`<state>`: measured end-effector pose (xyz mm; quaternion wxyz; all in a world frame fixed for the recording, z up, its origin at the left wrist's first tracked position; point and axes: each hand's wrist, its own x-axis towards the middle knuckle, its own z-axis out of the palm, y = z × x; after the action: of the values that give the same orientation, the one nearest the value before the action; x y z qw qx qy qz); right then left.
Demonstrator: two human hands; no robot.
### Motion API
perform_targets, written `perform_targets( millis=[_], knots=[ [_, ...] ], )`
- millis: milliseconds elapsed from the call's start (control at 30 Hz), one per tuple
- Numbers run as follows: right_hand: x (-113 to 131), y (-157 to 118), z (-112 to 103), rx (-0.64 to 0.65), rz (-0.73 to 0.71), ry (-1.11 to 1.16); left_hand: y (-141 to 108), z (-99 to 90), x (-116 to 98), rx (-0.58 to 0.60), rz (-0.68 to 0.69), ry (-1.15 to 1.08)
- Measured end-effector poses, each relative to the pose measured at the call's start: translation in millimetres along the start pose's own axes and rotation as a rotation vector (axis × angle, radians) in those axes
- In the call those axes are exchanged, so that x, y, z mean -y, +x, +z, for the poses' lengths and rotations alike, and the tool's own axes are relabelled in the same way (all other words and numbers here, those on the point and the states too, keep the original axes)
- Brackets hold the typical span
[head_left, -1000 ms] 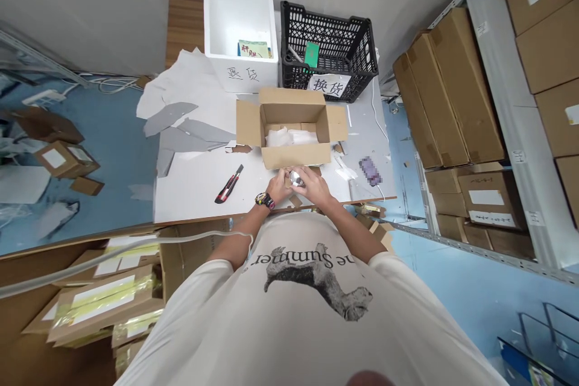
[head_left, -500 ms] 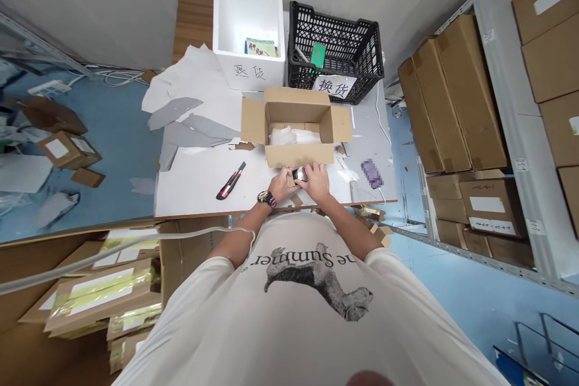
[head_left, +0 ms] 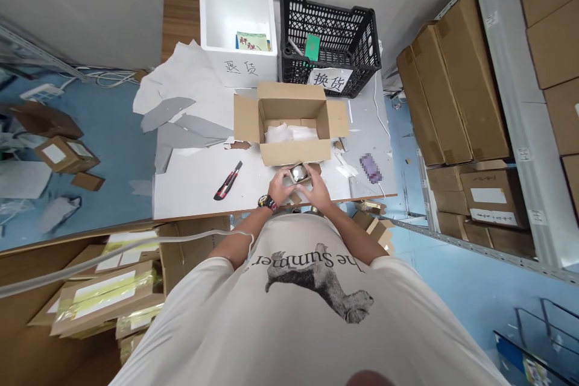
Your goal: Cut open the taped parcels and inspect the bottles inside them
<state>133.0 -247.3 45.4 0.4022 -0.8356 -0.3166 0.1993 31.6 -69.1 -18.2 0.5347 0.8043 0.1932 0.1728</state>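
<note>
Between my two hands is a small, shiny silver rounded object (head_left: 298, 173), seated in what looks like a little open cardboard box. My left hand (head_left: 281, 187), with a watch on its wrist, grips the left side with curled fingers. From the right, my right hand (head_left: 318, 190) closes round the other side, its thumb near the front. The exact kind of the silver object is too small to make out. Just beyond my hands stands an open cardboard carton (head_left: 296, 152) with white wrapping (head_left: 289, 132) inside.
A red and black utility knife (head_left: 227, 181) lies to the left. At the back stand a white foam box (head_left: 248, 69) and a black plastic crate (head_left: 332, 18). Torn paper (head_left: 172, 72) covers the left of the table. A blurred purple item (head_left: 371, 169) lies right.
My hands have shifted slightly, the right one moving its fingers back from the top, so more of the silver object shows. The view has tilted a little.
</note>
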Motion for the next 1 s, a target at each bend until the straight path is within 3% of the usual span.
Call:
perform_targets(
  millis=[133, 233, 333, 467, 500, 567, 667, 733, 767, 833, 933, 1000],
  knots=[
    [-9.2, -0.6, 7.6, 0.136, -0.079, -0.106, -15.9, 7.5, 2.1, 0.009, 0.069, 0.074],
    [-15.9, 5.6, 2.8, 0.194, -0.167, -0.101, -20.8, 1.7, 1.7, 0.056, 0.005, 0.077],
    [-17.7, 16.2, -7.4, 0.306, -0.238, -0.091, -9.8, -12.0, 0.9, 0.182, -0.01, 0.13],
    [-12.2, 26.2, -15.6, 0.377, -0.205, -0.049, 18.4, -25.2, 3.9, 0.347, 0.036, 0.252],
    [-11.0, 26.4, -14.7, 0.336, -0.164, -0.002, 23.8, -26.1, 5.7, 0.374, 0.026, 0.274],
    [-10.0, 24.2, -8.1, 0.128, 0.029, 0.153, 30.1, -25.6, 10.1, 0.408, -0.006, 0.302],
    [-11.4, 17.0, 9.7, -0.228, 0.646, 0.492, 29.0, -21.1, 16.0, 0.409, -0.043, 0.311],
    [-12.7, 12.1, 20.2, -0.22, 1.025, 0.728, 24.9, -17.6, 18.3, 0.392, -0.066, 0.306],
    [-13.1, 10.0, 23.4, -0.177, 1.13, 0.83, 22.8, -16.0, 19.0, 0.385, -0.082, 0.3],
    [-13.2, 6.6, 24.3, -0.178, 1.165, 0.989, 19.5, -13.2, 20.0, 0.37, -0.12, 0.286],
    [-11.6, 4.7, 14.9, -0.408, 1.014, 1.109, 17.5, -9.1, 22.4, 0.348, -0.142, 0.269],
    [-9.2, 6.7, 7.8, -0.495, 0.937, 1.11, 17.7, -6.0, 24.7, 0.337, -0.117, 0.266]
  ],
)
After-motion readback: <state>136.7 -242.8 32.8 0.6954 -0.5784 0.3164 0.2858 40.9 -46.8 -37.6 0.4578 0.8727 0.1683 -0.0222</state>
